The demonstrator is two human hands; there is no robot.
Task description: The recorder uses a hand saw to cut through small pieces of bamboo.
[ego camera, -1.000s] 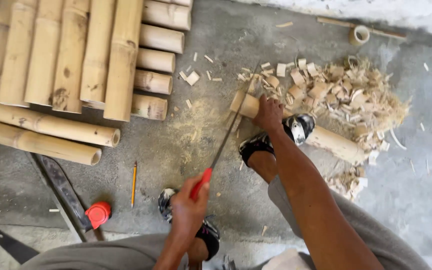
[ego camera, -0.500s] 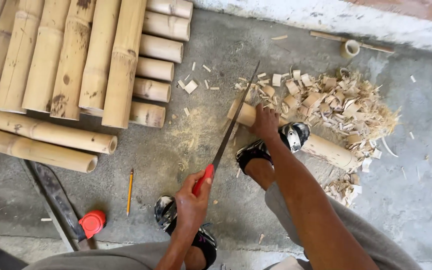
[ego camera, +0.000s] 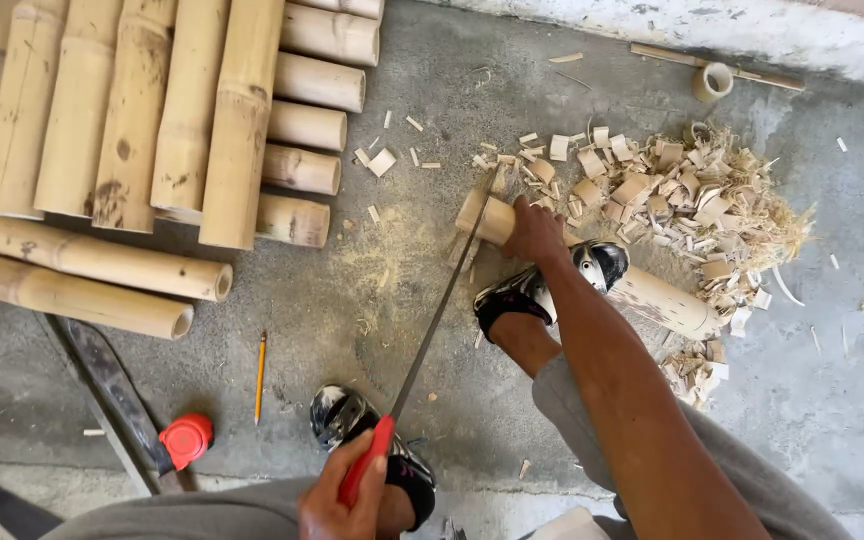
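Bamboo fills the scene: five long poles stacked at eleven o'clock, two more [ego camera: 82, 250] lying crosswise below them, five short cut lengths beside. One bamboo piece [ego camera: 652, 295] lies on the concrete floor [ego camera: 372, 300] at two o'clock, pale, round, pinned under a black shoe [ego camera: 552, 285], with shavings [ego camera: 692, 195] heaped behind. Right hand [ego camera: 535, 232] clamps its cut end, arm stretched straight. Left hand [ego camera: 347, 500] at six o'clock closes around the red handle of one saw [ego camera: 432, 325], blade angled up to that end.
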